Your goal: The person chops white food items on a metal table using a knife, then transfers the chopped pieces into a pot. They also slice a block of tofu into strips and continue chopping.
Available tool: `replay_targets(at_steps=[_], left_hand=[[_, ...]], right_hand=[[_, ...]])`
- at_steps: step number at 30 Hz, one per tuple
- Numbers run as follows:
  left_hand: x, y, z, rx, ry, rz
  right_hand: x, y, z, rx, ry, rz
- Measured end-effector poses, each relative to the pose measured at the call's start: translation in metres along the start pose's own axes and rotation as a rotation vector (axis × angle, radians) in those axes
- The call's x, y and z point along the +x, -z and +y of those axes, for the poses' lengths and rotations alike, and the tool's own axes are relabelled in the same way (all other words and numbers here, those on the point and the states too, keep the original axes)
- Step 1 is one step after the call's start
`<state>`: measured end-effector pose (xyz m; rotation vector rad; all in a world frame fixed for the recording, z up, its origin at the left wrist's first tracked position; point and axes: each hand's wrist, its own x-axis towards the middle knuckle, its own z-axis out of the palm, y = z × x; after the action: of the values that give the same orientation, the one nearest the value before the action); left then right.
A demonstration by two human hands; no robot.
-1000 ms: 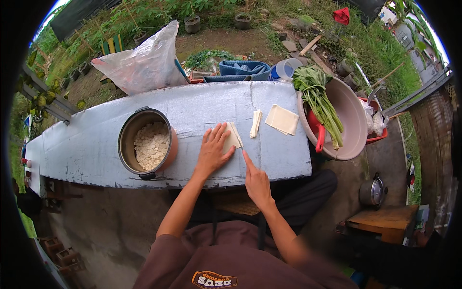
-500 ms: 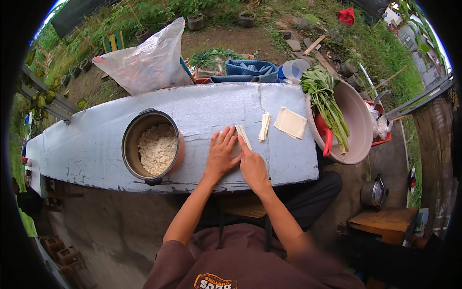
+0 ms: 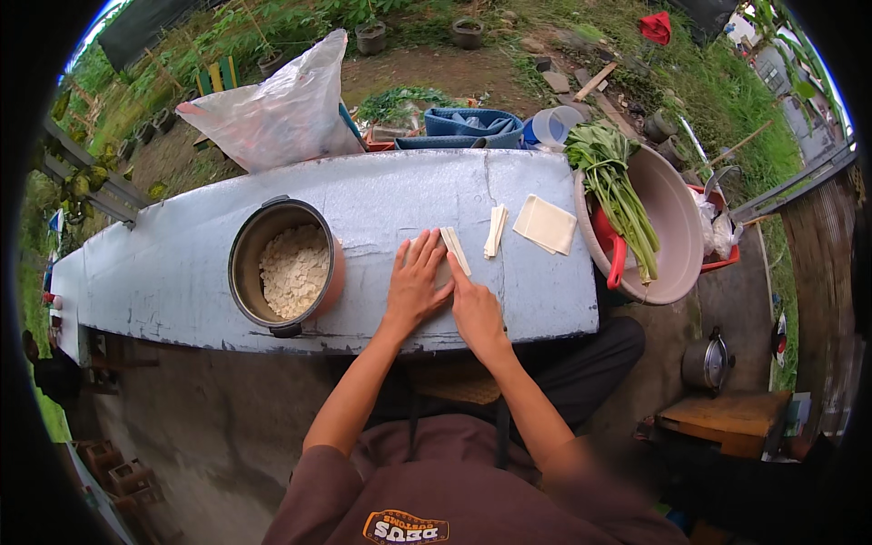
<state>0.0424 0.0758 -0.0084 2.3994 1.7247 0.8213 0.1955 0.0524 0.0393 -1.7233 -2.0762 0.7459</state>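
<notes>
Left hand [image 3: 415,289] lies flat, unclenched, just left of pale strips [image 3: 456,251]; right hand [image 3: 478,318] curls, cannot tell on what. Step appears to be slicing; next cut calls for steady pressure.

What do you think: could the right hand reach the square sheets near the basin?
Probably yes: bare tabletop leads from the right hand to the square sheets; narrow strips lie left of them.

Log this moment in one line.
left hand: palm down beside pale strips | right hand: index finger at their edge | tabletop: pot of pale pieces, second strip bundle, cream sheet stack
</notes>
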Motion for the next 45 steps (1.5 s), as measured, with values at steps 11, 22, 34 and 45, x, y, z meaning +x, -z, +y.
replay_targets(at_steps=[11,22,34,45], left_hand=[[-0.001,-0.009,-0.001,0.062,0.011,0.018],[0.000,-0.003,-0.005,0.049,-0.006,-0.034],[-0.005,0.005,-0.008,-0.079,-0.016,0.004],[-0.003,0.005,-0.008,-0.119,0.002,-0.011]], right_hand=[[-0.035,0.007,0.005,-0.061,-0.021,0.010],[-0.073,0.008,0.019,-0.012,-0.028,0.015],[-0.008,-0.001,-0.008,0.061,-0.008,0.021],[0.013,0.001,-0.016,0.008,-0.040,-0.063]])
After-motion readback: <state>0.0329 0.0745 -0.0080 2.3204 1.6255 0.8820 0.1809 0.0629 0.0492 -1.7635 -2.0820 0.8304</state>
